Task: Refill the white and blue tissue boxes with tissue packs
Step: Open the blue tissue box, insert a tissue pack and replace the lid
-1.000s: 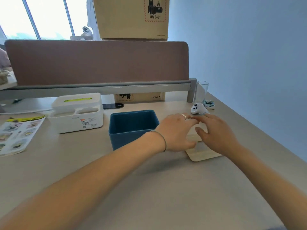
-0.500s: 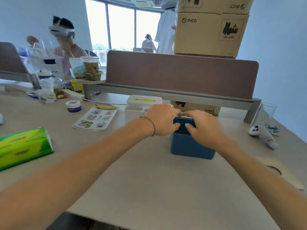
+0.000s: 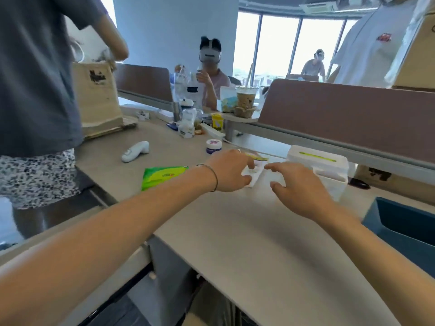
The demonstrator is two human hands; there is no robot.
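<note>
A green tissue pack (image 3: 162, 177) lies on the desk left of my left wrist. The white tissue box (image 3: 329, 165), with a green slot in its lid, stands against the divider on the right. The blue tissue box (image 3: 400, 222) is open and empty at the right edge. My left hand (image 3: 231, 170) and my right hand (image 3: 299, 187) hover side by side over a sticker sheet (image 3: 255, 170) between the pack and the white box. Both hands have spread fingers and hold nothing.
A person in a grey shirt stands close at the left by a paper bag (image 3: 96, 102). A white controller (image 3: 135, 151), a small purple jar (image 3: 213, 146) and bottles sit further back. A seated person wearing a headset (image 3: 210, 54) is beyond. Brown dividers (image 3: 341, 114) line the back.
The view and both hands have swung left, from the wooden lid past the blue box to the sticker sheet. The green tissue pack now lies just left of my left hand.
</note>
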